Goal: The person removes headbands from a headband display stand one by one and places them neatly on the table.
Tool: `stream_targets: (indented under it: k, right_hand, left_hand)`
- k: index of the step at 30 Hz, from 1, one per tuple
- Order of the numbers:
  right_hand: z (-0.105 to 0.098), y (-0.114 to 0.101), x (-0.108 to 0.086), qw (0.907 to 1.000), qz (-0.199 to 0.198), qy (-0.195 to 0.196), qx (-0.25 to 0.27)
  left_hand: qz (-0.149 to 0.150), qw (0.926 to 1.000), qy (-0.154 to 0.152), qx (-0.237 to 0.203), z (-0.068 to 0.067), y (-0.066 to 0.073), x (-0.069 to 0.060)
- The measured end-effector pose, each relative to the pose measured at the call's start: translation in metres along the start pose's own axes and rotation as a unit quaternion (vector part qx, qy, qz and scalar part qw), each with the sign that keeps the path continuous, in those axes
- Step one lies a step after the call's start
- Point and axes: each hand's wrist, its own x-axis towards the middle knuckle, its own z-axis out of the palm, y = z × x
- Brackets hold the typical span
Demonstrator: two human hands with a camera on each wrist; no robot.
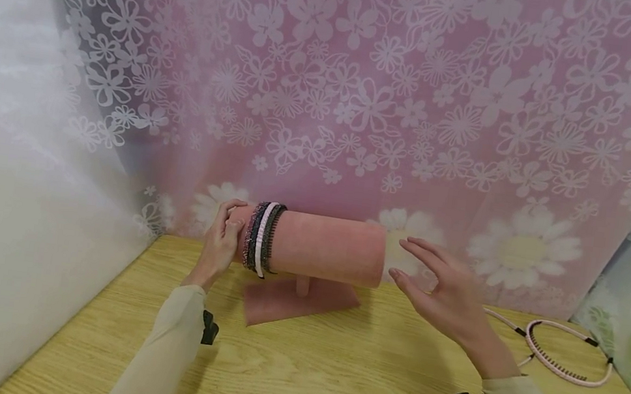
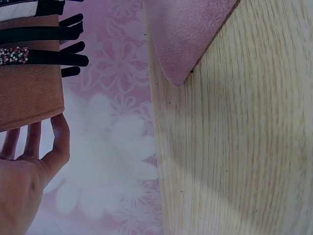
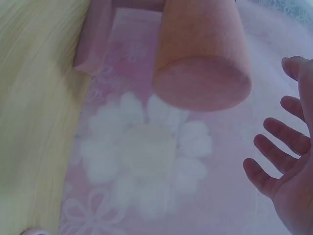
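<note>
A pink, plush-covered headband display stand (image 1: 330,245) has a horizontal roll raised on a short post above a flat base (image 1: 284,305). Several headbands (image 1: 264,237), dark glittery ones and a white one, sit side by side around the roll's left part. My left hand (image 1: 218,247) grips the roll's left end; in the left wrist view its bent fingers (image 2: 59,137) touch the end's rim. Just beyond the right end, my right hand (image 1: 451,299) is held in the air with fingers spread, apart from the roll. The right wrist view shows that bare round end (image 3: 203,83).
Pink headbands with comb teeth (image 1: 557,368) lie at the right of the wood-grain table (image 1: 293,378). A pink floral curtain (image 1: 363,98) hangs close behind the stand. White sheeting (image 1: 19,154) borders the left side, and a leafy curtain (image 1: 629,341) the right.
</note>
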Motion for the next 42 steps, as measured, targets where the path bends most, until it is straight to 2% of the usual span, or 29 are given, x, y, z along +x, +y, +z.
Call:
stream_targets:
  k: [13, 23, 31, 35, 39, 42]
  right_hand:
    - [0.024, -0.02, 0.035, 0.9991, -0.035, -0.011, 0.019]
    - [0.046, -0.032, 0.051, 0.9976, -0.022, -0.051, 0.041]
    - [0.064, -0.041, 0.067, 0.9957, -0.043, -0.05, 0.065]
    - [0.072, -0.044, 0.073, 0.9961, -0.045, -0.049, 0.057]
    - [0.081, -0.047, 0.081, 0.9971, -0.055, -0.045, 0.026]
    - [0.087, -0.051, 0.086, 0.9975, -0.045, -0.055, -0.002]
  left_hand:
    - [0.002, 1.0, -0.001, 0.002, 0.0, 0.0, 0.001]
    - [0.002, 1.0, -0.002, -0.002, 0.0, -0.001, 0.0]
    - [0.007, 1.0, -0.003, 0.004, -0.001, -0.001, 0.0]
    - [0.009, 1.0, -0.003, 0.001, -0.001, -0.002, 0.0]
    - [0.011, 0.9999, -0.003, 0.001, -0.001, -0.001, 0.0]
    - [0.008, 0.9999, -0.007, 0.001, -0.001, 0.0, 0.0]
